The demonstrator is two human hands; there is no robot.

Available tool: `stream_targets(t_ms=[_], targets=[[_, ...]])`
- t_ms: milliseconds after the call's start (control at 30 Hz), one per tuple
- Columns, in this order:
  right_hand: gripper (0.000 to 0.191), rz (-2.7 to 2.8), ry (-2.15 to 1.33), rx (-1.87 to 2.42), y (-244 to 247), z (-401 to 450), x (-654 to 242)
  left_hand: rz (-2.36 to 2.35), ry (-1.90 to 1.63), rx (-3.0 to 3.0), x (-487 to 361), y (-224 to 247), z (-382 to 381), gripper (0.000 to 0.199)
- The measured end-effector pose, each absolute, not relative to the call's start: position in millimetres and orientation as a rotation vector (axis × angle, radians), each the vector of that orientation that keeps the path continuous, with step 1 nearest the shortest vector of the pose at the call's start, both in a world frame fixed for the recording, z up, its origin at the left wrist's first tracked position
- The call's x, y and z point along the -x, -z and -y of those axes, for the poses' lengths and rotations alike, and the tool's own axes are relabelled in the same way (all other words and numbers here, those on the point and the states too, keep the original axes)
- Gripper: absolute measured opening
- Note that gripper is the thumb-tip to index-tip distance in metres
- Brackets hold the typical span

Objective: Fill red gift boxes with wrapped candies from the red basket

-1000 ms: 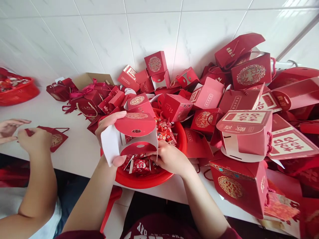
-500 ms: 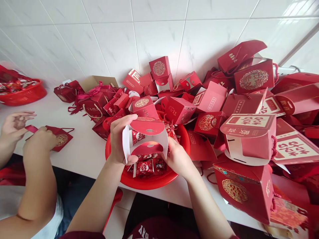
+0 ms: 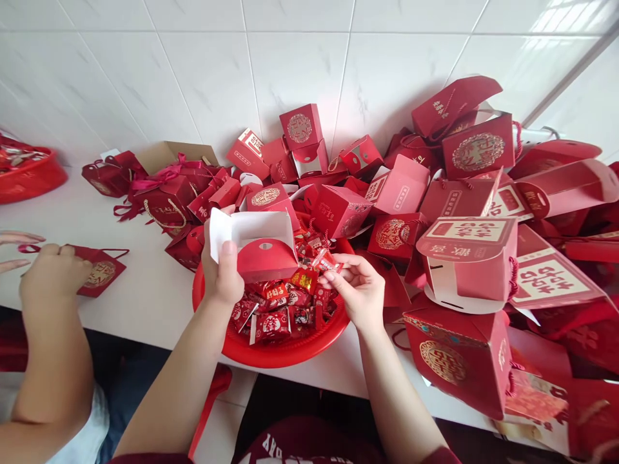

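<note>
My left hand (image 3: 224, 277) grips an open red gift box (image 3: 268, 259) with a white inside, thumb at its near left corner. The box is tilted over the left part of a red plastic basin (image 3: 294, 356), its flaps spread. Wrapped candies (image 3: 273, 324) fill the basin below, mostly red. To the right of the box, my right hand (image 3: 360, 293) pinches one red-and-white wrapped candy (image 3: 325, 260) between thumb and fingertips, just above the pile. The inside floor of the box is hidden by its front flap.
Red gift boxes (image 3: 399, 183) lie heaped along the tiled wall, with a tall stack (image 3: 464, 361) on the right. At left, a co-worker's hand (image 3: 53, 274) is at a small red box (image 3: 102, 269). Another red basin (image 3: 33, 180) stands at the far left.
My right hand has left the box's right side and now pinches a candy. My left hand has tilted the box and its upper flap is folded back, exposing the white inside.
</note>
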State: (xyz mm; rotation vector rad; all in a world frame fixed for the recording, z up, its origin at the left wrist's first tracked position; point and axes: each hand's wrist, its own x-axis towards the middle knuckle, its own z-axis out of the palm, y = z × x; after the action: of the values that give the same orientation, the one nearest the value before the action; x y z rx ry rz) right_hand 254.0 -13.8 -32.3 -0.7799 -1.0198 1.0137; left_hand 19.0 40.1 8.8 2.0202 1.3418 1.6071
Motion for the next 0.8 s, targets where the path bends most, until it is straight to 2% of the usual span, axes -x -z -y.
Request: stream_targets(t_ms=[67, 167, 300, 367, 467, 533, 567, 600, 667, 733, 800], targets=[[0.031, 0.968, -1.074, 0.718, 32.0, 8.2, -258.5, -1.284, -1.684, -1.957, -21.1, -14.8, -39.4, 0.058], [0.031, 0.973, -1.099, 0.676, 33.6, 2.4, -262.1, -1.394, -1.573, -1.976, -25.8, -21.8, -36.5, 0.054], [0.023, 1.052, -0.829, 0.683, 33.1, 11.5, -259.9, -1.555, -1.364, -1.935, -30.9, -24.4, -33.3, 0.056], [0.022, 1.174, -0.633, 0.648, 27.2, 22.0, -258.6, -1.508, -1.313, -1.935, -31.5, -24.0, -32.5, 0.061], [0.036, 1.432, -0.334, 0.548, 11.3, 34.7, -258.4, -1.277, -1.284, -2.02, -30.9, -27.7, -28.9, 0.081], [0.039, 1.565, -0.156, 0.511, -0.3, 36.9, -258.4, -1.083, -1.367, -2.097, -31.3, -36.4, -22.2, 0.092], [0.038, 1.603, -0.088, 0.504, -5.2, 36.3, -258.1, -1.023, -1.45, -2.144, -32.1, -42.5, -17.2, 0.09], [0.037, 1.621, -0.042, 0.506, -9.1, 34.8, -257.4, -1.002, -1.542, -2.197, -33.4, -49.4, -11.3, 0.083], [0.033, 1.605, -0.004, 0.511, -14.1, 31.2, -254.8, -1.057, -1.653, -2.356, -37.7, -63.5, 2.0, 0.054], [0.031, 1.561, -0.008, 0.496, -16.4, 28.5, -251.2, -1.093, -1.521, -2.515, -43.1, -74.5, 14.7, 0.03], [0.03, 1.531, -0.011, 0.474, -18.4, 27.3, -247.4, -1.1, -1.322, -2.571, -48.0, -80.3, 23.4, 0.019]])
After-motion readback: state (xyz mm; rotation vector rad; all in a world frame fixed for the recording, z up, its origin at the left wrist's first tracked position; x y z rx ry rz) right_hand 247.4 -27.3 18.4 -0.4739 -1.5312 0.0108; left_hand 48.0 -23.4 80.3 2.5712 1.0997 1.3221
